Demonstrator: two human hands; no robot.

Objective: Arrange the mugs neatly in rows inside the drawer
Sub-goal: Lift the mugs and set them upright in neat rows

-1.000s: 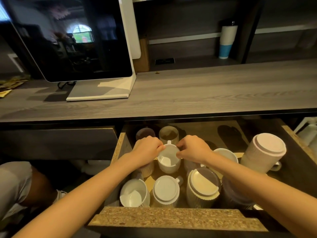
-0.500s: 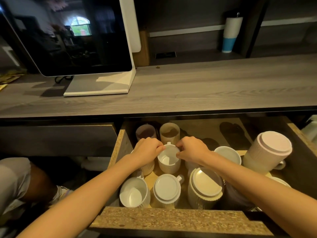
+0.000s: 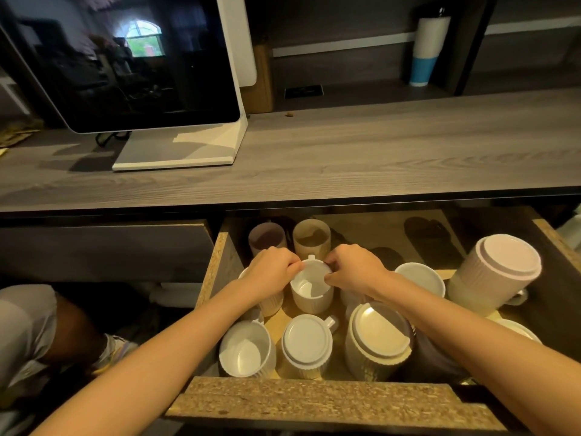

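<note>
An open wooden drawer (image 3: 317,401) holds several white ribbed mugs. An upright white mug (image 3: 312,292) stands in the middle; my left hand (image 3: 273,269) pinches its left rim and my right hand (image 3: 353,268) pinches its right rim. Behind it stand a purple cup (image 3: 266,239) and a tan cup (image 3: 311,236). In front sit an upright mug (image 3: 244,350), an upside-down mug (image 3: 307,344) and a larger upside-down mug (image 3: 377,339). At the right a big upside-down mug (image 3: 496,275) leans tilted. Another mug (image 3: 419,276) sits behind my right forearm.
A grey wooden counter (image 3: 377,152) runs above the drawer, with a white-framed screen (image 3: 125,58) on its stand at the left and a white and blue tumbler (image 3: 426,51) at the back. The drawer's back right floor (image 3: 377,228) is bare. My knee (image 3: 47,328) shows at the lower left.
Both hands stay on the rim of the middle mug; the mug and hands have barely shifted. The camera has tipped slightly.
</note>
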